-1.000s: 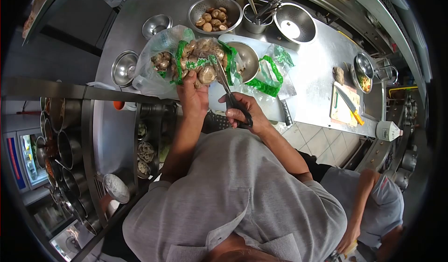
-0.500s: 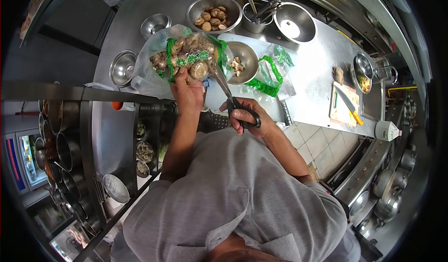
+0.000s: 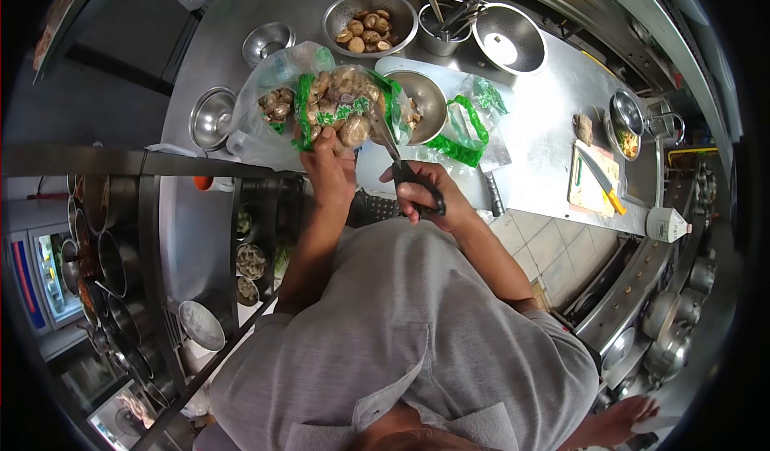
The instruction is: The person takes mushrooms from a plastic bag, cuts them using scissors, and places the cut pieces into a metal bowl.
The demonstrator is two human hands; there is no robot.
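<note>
Colander (image 3: 338,22) holds mushrooms (image 3: 370,31), left hand (image 3: 330,172) grips a bag (image 3: 340,115) of more, right hand (image 3: 443,198) grips scissors (image 3: 403,175)

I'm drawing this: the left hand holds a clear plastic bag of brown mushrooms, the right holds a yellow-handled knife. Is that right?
No, the head view shows the right hand holding metal scissors with black handles. The left hand holds the clear plastic bag of brown mushrooms.

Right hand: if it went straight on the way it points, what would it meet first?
Probably the bag of mushrooms: the scissors in the right hand point at its right side. Depth is unclear, so the blades may already touch it.
</note>
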